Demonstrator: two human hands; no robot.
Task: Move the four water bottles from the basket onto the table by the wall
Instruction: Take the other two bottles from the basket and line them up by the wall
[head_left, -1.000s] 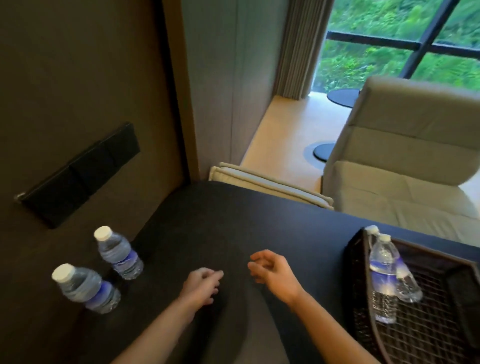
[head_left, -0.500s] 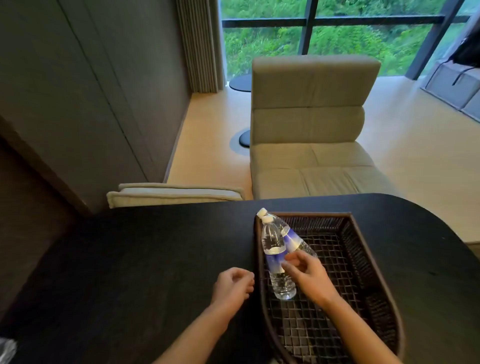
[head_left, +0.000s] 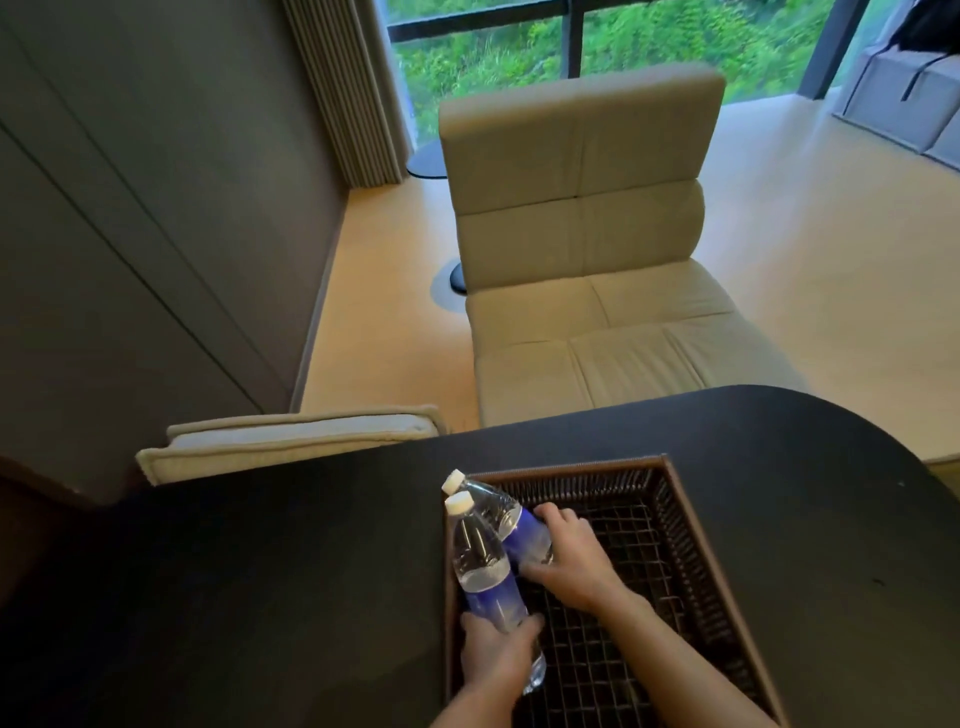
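Note:
A dark woven basket (head_left: 691, 525) sits on the black table (head_left: 260, 571) in the lower middle of the head view. Two clear water bottles with white caps and blue labels lean against its left wall. My left hand (head_left: 498, 657) is shut on the lower body of the nearer bottle (head_left: 480, 561). My right hand (head_left: 571, 564) is wrapped around the blue label of the farther bottle (head_left: 493, 506). Both bottles are still inside the basket, tilted with caps toward the far left. The two bottles by the wall are out of view.
A beige lounge chair (head_left: 587, 234) stands past the table's far edge, with a beige cushion (head_left: 291, 441) at the left edge. A grey wall (head_left: 130, 234) runs along the left. Bare table top lies left and right of the basket.
The view swung right from the wall to the basket. Both hands reached into the basket; the right closed on the farther bottle, then the left closed on the nearer one.

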